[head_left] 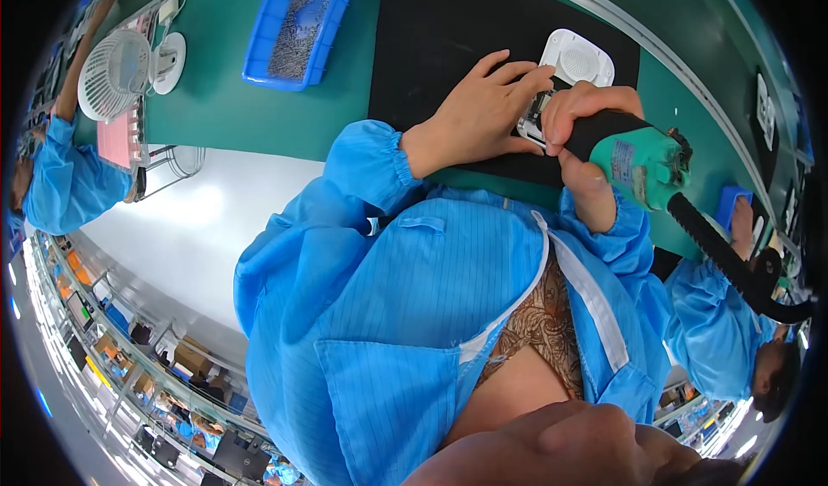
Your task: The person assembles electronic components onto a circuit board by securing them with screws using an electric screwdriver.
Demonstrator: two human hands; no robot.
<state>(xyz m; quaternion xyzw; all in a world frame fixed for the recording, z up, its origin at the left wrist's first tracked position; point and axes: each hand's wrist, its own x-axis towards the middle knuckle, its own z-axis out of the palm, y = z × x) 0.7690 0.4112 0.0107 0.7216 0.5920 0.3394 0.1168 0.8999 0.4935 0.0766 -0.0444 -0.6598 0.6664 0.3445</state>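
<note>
My left hand (473,113) is closed around the edge of a small white part with dark and metallic pieces inside (532,120), held over a black mat (431,42). My right hand (595,105) grips an electric screwdriver (636,165) with a green body and black front end. The tool lies almost level, its front pointing at the small part; the tip is hidden by my fingers. Just beyond both hands, a white housing with a round perforated grille (582,57) rests on the mat.
A blue bin (255,48) of small metal screws stands on the green table at the far left, with a white fan (116,74) beyond it. From the screwdriver a thick black ribbed cord (720,249) runs right. Co-workers in blue sit at both sides.
</note>
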